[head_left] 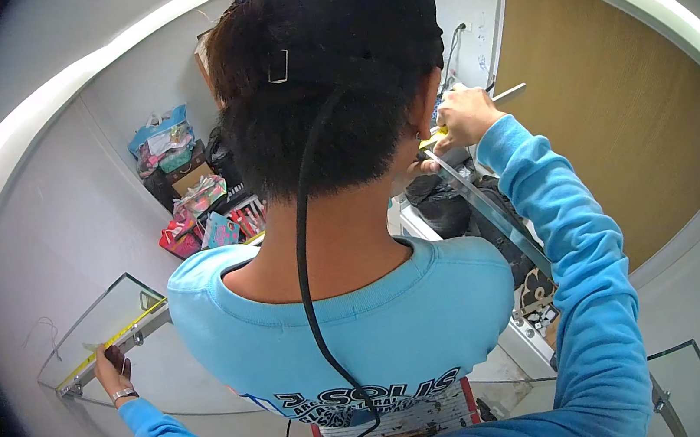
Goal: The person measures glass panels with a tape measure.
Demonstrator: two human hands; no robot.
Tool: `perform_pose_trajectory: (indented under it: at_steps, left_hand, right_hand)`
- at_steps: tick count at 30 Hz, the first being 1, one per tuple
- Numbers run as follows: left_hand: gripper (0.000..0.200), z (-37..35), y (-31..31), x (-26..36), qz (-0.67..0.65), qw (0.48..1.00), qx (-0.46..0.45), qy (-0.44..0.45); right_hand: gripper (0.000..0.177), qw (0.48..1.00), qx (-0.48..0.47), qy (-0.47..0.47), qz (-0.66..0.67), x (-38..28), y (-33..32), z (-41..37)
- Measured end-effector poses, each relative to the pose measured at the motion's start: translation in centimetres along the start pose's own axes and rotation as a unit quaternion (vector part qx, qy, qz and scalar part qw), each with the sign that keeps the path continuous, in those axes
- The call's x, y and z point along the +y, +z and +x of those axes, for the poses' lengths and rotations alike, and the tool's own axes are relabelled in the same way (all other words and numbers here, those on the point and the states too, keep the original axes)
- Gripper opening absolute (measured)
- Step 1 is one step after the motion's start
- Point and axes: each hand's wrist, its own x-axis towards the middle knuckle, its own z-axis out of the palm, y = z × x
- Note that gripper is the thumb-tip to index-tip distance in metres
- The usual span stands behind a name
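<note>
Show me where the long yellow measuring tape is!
At the left of the head view, a stretch of yellow measuring tape runs along the metal rail by the glass panel, beside the left hand.

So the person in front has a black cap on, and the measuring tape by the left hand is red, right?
Almost: the measuring tape by the left hand is yellow, not red, as the head view shows. The person in front does have a black cap on.

The left hand [114,371] touches a yellow measuring tape [124,332] along a rail [157,319] beside a person [351,332] in blue.
</note>
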Motion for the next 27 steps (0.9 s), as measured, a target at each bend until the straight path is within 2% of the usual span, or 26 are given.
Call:
perform_pose_trajectory:
  at_steps: [9, 17, 20, 27]
  left_hand:
    - [0.027, -0.8, 0.4, 0.3, 0.010, 1.000, 0.008, 0.004]
    - [0.026, -0.7, 0.5, 0.4, 0.006, 1.000, 0.017, -0.003]
    - [0.027, -0.7, 0.5, 0.3, 0.010, 1.000, 0.023, 0.002]
    - [0.028, -0.8, 0.3, 0.2, 0.008, 1.000, 0.003, 0.009]
  right_hand:
    - [0.058, 1.000, 0.005, 0.003, 0.010, 0.0, -0.1, -0.1]
    - [0.055, 0.999, 0.047, -0.015, 0.013, 0.3, 0.8, 0.3]
    - [0.056, 0.999, 0.025, -0.007, 0.029, 0.2, 0.5, 0.2]
    - [0.056, 0.999, 0.042, -0.015, 0.014, 0.2, 0.4, -0.1]
